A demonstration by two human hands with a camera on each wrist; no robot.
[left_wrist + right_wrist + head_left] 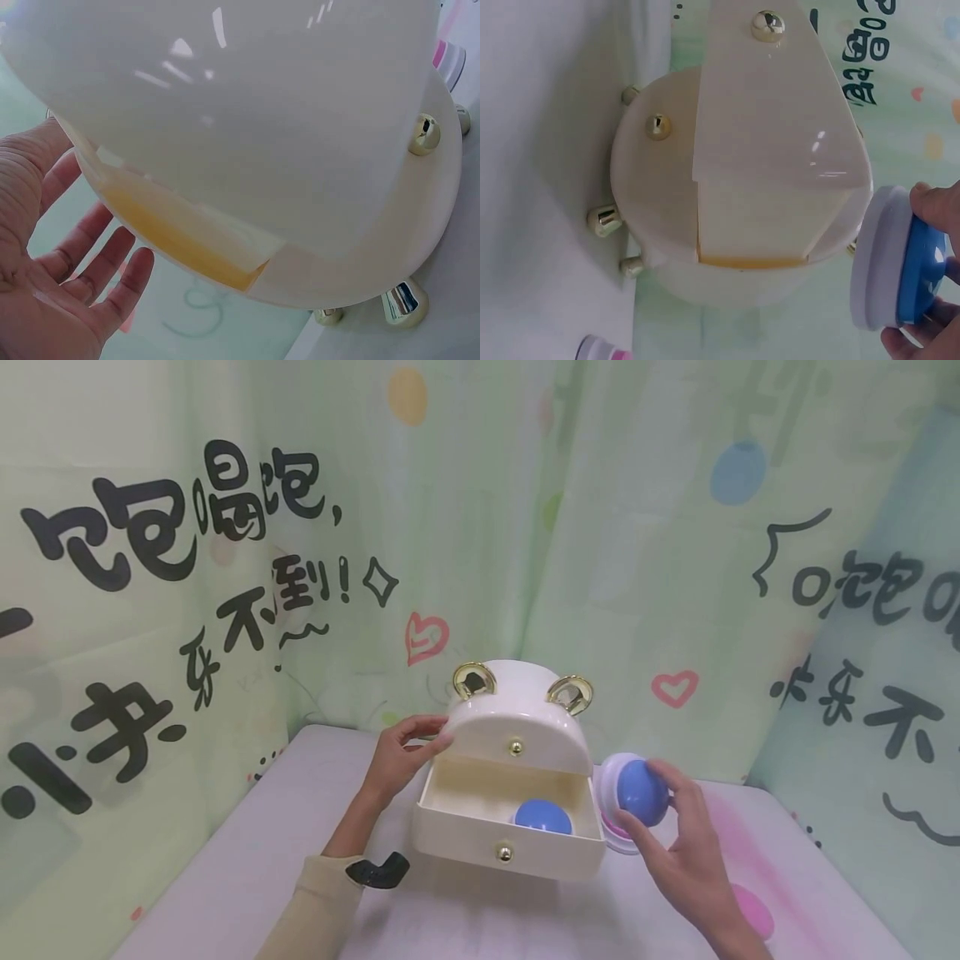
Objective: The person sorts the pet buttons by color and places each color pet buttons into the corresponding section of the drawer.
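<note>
A white drawer box (525, 718) with gold-rimmed ears stands on the table, its lower drawer (465, 837) pulled out. Inside that drawer sits a blue round-topped object (543, 816), partly hidden by the drawer front. My left hand (405, 756) rests at the box's left side, thumb at its edge and fingers loosely spread in the left wrist view. To the right of the drawer, my right hand (693, 852) grips a round jar-like object (642, 793) with a blue dome and a thick white disc, held on its side between thumb and fingers.
A white and pink round object (622, 846) stands behind the held one, right of the drawer. Farther right, a pink round object (752, 912) is partly covered by my right wrist. Printed curtains (480, 527) enclose the white table (315, 777).
</note>
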